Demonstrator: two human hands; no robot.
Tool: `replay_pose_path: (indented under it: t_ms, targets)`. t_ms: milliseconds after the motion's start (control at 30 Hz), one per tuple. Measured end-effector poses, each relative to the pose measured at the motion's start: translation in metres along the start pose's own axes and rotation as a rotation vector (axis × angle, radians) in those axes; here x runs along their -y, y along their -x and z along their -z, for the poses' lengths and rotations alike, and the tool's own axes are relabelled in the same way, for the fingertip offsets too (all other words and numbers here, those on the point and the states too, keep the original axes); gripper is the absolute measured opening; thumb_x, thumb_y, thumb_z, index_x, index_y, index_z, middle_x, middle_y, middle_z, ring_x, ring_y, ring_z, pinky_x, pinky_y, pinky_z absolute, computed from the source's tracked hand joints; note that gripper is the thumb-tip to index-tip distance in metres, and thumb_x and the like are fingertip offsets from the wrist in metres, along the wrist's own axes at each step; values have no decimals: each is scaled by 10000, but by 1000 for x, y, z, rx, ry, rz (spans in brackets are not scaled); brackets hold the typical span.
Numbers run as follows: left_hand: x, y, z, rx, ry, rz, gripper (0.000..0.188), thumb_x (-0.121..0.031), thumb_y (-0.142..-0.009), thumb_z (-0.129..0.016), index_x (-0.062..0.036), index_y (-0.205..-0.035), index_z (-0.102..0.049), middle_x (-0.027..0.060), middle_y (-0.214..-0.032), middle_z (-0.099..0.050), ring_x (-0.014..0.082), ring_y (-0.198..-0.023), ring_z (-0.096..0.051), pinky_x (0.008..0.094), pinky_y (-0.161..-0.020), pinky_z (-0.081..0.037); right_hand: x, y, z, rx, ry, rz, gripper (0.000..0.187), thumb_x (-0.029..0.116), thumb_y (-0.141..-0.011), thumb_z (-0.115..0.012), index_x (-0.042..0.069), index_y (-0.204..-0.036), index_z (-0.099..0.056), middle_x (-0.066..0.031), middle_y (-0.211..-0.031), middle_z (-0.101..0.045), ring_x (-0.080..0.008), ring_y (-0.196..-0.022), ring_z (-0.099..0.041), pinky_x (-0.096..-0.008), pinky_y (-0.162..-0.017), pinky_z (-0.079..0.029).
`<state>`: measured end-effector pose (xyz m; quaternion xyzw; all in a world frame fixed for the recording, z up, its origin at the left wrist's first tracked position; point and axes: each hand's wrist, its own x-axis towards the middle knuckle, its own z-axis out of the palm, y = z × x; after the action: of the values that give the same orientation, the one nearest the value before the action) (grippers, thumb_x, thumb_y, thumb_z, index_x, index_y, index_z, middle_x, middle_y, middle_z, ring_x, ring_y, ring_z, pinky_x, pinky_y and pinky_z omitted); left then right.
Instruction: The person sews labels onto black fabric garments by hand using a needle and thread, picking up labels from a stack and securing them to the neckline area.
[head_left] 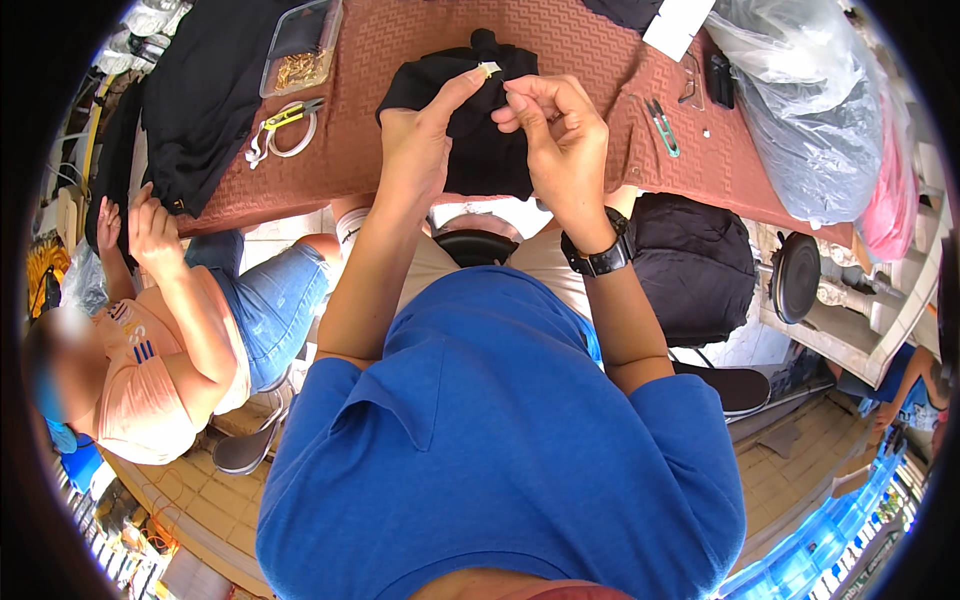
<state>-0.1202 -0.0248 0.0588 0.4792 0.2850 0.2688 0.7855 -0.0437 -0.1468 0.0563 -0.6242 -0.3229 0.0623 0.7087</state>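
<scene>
Nearest the camera, at the lower middle, is the wearer's blue shirt (500, 430); beyond it, a black watch (605, 258) circles the right wrist. At upper centre, the left hand (418, 150) is clamped on a black cloth (490, 165), thumb on top, the fingers mostly hidden. A small pale piece (489, 69) shows at the thumb's tip, over the cloth. Just beside it, the right hand (562, 140) brings its thumb and forefinger tips together; anything thin between them is too small to make out.

The handling of this spot seems under way rather than finished, since both hands are gathered there. Whether the pale piece is fastened or loose cannot be told, so neither the finished part nor the remainder can be measured.

The cloth lies bunched over the near edge of the brown tablecloth (350, 60). Green-handled snips (662, 130) lie unused at upper right, yellow scissors (285, 118) at upper left. Farther up the frame's left side, a clear container (268, 75) holds gold-coloured bits (298, 72).
</scene>
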Motion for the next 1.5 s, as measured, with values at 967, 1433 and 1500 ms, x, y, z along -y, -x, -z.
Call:
replay_pose_path:
  t_ms: [967, 1433, 1500]
  targets:
    - [-3, 5, -10, 10, 53, -42, 120, -146, -846, -810, -37, -866, -763, -94, -713, -591, -20, -531, -391, 213, -454, -229, 6, 3, -4, -27, 190, 45, 63, -7, -899, -659, -15, -960, -674, -78, -807, -578, -152, -652, -572, -311, -608, -463]
    - [-2, 5, -9, 24, 38, -55, 99, -120, -850, -799, -39, -867, -745, -73, -770, -632, 2, -645, -507, 207, -549, -347, 3, 2, -2, -4, 137, -9, 83, 41, -953, -669, -25, -1000, -688, -34, -855, -575, -91, -711, -582, -241, -645, -489]
    - [-5, 7, -15, 10, 55, -72, 97, -119, -847, -801, -41, -863, -745, -71, -771, -632, 3, -649, -510, 207, -555, -352, 3, 1, -4, -30, 114, -3, 55, 14, -920, -675, -27, -955, -685, -75, -799, -595, -130, -654, -602, -287, -617, -482]
